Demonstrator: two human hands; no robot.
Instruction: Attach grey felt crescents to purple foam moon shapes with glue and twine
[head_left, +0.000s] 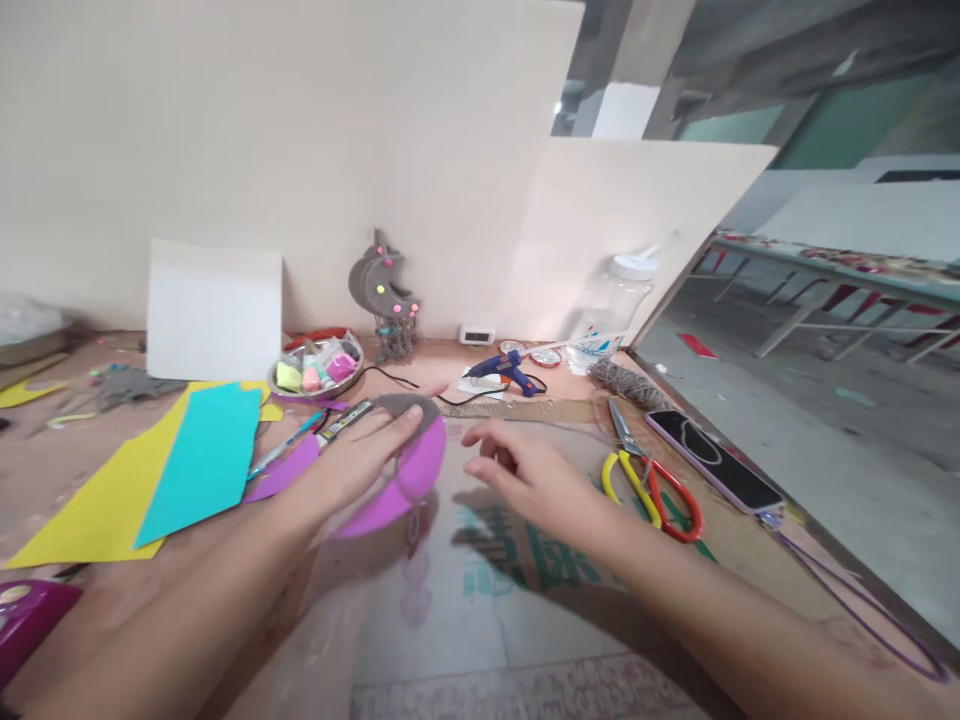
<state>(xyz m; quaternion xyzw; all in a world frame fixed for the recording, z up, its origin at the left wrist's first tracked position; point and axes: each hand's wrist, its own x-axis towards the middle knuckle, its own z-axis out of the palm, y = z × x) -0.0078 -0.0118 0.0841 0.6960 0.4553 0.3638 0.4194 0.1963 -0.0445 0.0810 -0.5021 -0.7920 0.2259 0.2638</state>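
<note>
My left hand (367,455) holds a purple crescent-shaped foam piece (405,480) with a grey layer on top, fingers laid over it and thumb beneath. It hovers just above the cardboard sheet (480,600) covering the table. My right hand (525,470) floats to the right of the crescent, fingers spread and holding nothing. A finished grey crescent ornament (382,290) with coloured dots leans on the back wall.
Yellow and teal foam sheets (195,460) lie at the left, a tray of coloured bits (315,372) behind them. A blue glue gun (506,372), scissors (645,475), twine (622,382), a phone (712,460) and a plastic jar (611,310) sit to the right.
</note>
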